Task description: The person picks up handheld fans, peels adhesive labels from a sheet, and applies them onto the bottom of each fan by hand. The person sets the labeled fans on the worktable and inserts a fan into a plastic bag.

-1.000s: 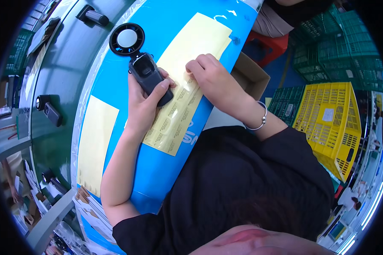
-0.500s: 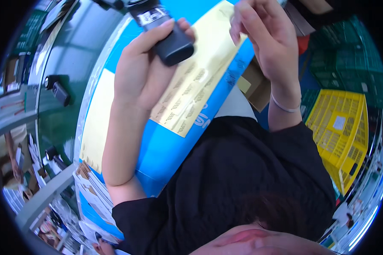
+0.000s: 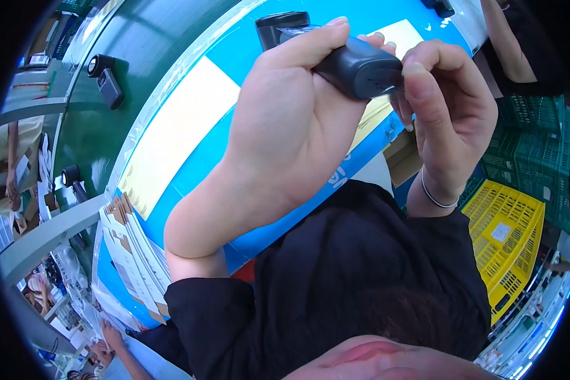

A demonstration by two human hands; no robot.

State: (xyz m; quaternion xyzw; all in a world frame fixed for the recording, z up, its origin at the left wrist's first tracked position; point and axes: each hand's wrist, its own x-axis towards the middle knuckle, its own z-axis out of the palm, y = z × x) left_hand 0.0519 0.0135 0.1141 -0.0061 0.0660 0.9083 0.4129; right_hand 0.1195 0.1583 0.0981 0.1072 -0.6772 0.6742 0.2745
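My left hand (image 3: 291,120) is wrapped round a dark grey handheld device (image 3: 361,66). It has a rounded handle and a black head piece at its far end, and the handle's flat end faces right. At that end, my right hand (image 3: 453,104) has thumb and index finger pinched together. Anything between them is too small or hidden to make out. Below the hands lies a pale yellow sheet (image 3: 399,37) with rows of small printed labels, partly covered by my hands. Another pale yellow sheet (image 3: 180,117) lies to the left on the blue table surface (image 3: 225,142).
Similar dark devices (image 3: 111,88) rest on the green belt (image 3: 149,47) at left. Flattened cardboard pieces (image 3: 133,253) are stacked at the lower left. A yellow crate (image 3: 506,234) and green crates (image 3: 525,145) stand at right. Another person's arm (image 3: 506,41) is at the upper right.
My left hand has moved right and turned the device so its handle end faces my right hand. My right hand has come down from the sheet to that end.
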